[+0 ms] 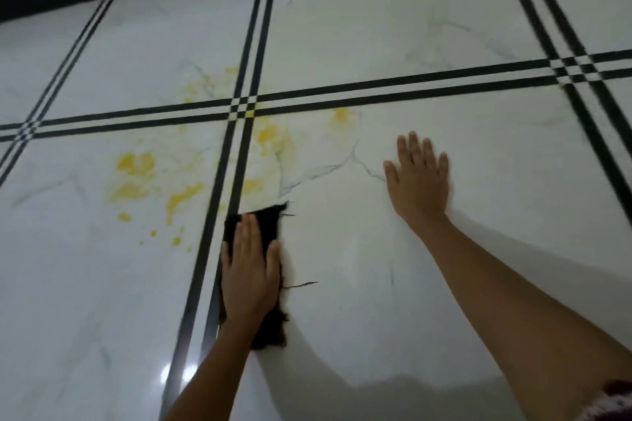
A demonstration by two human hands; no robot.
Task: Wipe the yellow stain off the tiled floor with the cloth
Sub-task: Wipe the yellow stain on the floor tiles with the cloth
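While the right hand (419, 178) lies flat and empty, bracing on the floor (393, 27), the left hand (249, 267) presses the cloth (263, 225) flat, near the stain (136, 171) spreading far-left.

Floor (342, 27): glossy marble-look tile, smooth, reflective; cloth (266, 225): dark woven fabric, matt, frayed edges, loose threads; stain (136, 164): thin yellow smears.

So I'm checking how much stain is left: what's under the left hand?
A dark cloth lies under the left hand, pressed flat on the floor. Yellow stain shows beyond it; any stain beneath the cloth is hidden.
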